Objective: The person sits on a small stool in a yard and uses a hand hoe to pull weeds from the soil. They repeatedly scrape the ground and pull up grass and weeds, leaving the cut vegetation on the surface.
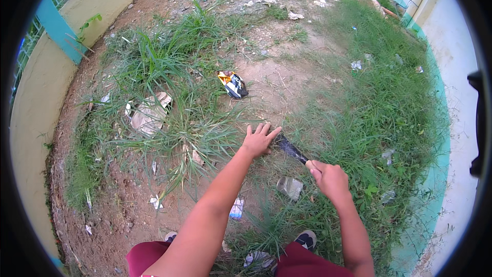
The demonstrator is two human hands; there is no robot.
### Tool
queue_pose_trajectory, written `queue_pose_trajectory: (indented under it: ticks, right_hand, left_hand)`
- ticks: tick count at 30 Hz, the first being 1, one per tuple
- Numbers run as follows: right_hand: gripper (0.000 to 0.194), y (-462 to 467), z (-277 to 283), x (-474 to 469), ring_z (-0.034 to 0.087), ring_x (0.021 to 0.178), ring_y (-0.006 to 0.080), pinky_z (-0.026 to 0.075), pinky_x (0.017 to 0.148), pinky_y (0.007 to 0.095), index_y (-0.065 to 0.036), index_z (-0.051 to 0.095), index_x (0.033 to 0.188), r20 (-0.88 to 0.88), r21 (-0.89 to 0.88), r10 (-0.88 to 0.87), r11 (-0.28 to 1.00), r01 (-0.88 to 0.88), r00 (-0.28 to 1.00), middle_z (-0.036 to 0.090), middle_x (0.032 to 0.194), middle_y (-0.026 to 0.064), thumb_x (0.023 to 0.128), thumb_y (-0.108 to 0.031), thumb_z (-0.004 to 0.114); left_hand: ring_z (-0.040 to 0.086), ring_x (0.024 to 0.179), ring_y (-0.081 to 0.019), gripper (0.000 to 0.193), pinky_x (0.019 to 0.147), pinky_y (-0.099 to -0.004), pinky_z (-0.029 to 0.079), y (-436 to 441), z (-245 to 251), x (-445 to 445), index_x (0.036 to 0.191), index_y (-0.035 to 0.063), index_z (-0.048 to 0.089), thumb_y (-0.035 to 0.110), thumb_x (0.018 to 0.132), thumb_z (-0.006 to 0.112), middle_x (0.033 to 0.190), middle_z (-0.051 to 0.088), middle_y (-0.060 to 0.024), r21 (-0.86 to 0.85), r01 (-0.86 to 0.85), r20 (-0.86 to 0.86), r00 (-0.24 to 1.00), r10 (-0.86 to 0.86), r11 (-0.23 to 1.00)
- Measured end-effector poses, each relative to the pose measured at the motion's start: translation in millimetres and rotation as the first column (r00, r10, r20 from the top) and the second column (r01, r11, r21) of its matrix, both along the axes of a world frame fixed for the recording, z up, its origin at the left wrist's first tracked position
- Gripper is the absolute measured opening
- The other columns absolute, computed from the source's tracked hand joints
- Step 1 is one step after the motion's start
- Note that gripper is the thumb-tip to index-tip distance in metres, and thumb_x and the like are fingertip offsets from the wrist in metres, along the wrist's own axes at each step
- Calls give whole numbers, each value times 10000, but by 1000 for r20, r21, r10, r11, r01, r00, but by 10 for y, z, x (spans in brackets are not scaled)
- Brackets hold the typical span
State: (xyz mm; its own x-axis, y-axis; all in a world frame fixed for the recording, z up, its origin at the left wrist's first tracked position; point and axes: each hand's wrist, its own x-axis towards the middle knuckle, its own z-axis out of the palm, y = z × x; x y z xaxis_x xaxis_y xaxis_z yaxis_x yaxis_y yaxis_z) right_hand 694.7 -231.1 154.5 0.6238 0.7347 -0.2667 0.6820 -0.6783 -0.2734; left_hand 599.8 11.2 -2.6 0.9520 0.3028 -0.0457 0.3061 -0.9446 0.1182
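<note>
My right hand (pixel 331 181) grips the light wooden handle of a machete-like blade (pixel 290 148), dark and dirt-streaked, which slants up and left over the ground. My left hand (pixel 261 139) is spread, palm down, just left of the blade's far end, with nothing visible in it; its palm is hidden. Cut or flattened grass lies around the blade. A long-bladed grass clump (pixel 192 134) grows left of my left hand. A clear, ribbed crushed container (pixel 290 188) lies below the blade, and a black and orange wrapper (pixel 233 84) lies farther up on bare soil.
A cream wall (pixel 36 96) with a teal post (pixel 61 27) runs along the left. On the right stands a white wall with a green base (pixel 438 123), edged by dense grass (pixel 369 92). A flattened pale piece of litter (pixel 150 113) and scattered scraps lie on the ground. My shoes are below.
</note>
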Motion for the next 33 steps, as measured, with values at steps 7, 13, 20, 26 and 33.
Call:
queue_pose_trajectory:
  ticks: [7, 13, 20, 26, 33]
  right_hand:
    - [288, -518, 103, 80, 664, 701, 309, 527, 674, 417, -217, 693, 1106, -131, 178, -110, 975, 132, 985, 691, 777, 108, 840, -321, 661]
    - [340, -276, -437, -96, 653, 713, 379, 519, 657, 484, -238, 634, 1197, -114, 92, -87, 991, 98, 990, 674, 772, 171, 877, -351, 603]
    - [323, -599, -80, -203, 659, 710, 352, 528, 664, 441, -205, 669, 1149, -100, 142, -82, 985, 96, 992, 688, 802, 136, 856, -338, 639]
    - [297, -470, -90, 68, 658, 737, 347, 517, 672, 434, -182, 676, 1132, -299, 246, -112, 951, 190, 948, 685, 833, 149, 868, -308, 628]
    - [324, 1100, -490, -110, 630, 836, 406, 497, 739, 472, -175, 606, 1227, -298, 235, 41, 971, 32, 954, 653, 898, 214, 916, -253, 558]
  left_hand:
    - [654, 899, -298, 488, 713, -470, 544, -59, -71, -3, 1289, 61, 461, 298, 876, 570, 1185, 526, -136, -60, -230, -96, 970, 224, 971]
    - [670, 796, -387, 154, 672, -480, 542, -182, 146, 126, 964, 53, 548, 135, 854, 477, 879, 675, -190, -246, -215, -129, 974, 188, 945]
    - [662, 798, -389, 164, 680, -492, 530, -158, 255, -187, 957, 88, 581, 141, 830, 492, 841, 668, -208, -312, -160, -145, 982, 120, 937]
    - [621, 800, -373, 89, 644, -500, 478, -177, 350, -565, 910, 91, 520, 138, 834, 525, 834, 621, -159, -360, -145, 201, 953, 228, 922]
    - [514, 894, -267, 213, 761, -430, 341, 796, 835, -281, 925, 110, 512, 268, 840, 628, 922, 518, -65, 133, -398, 496, 820, 286, 908]
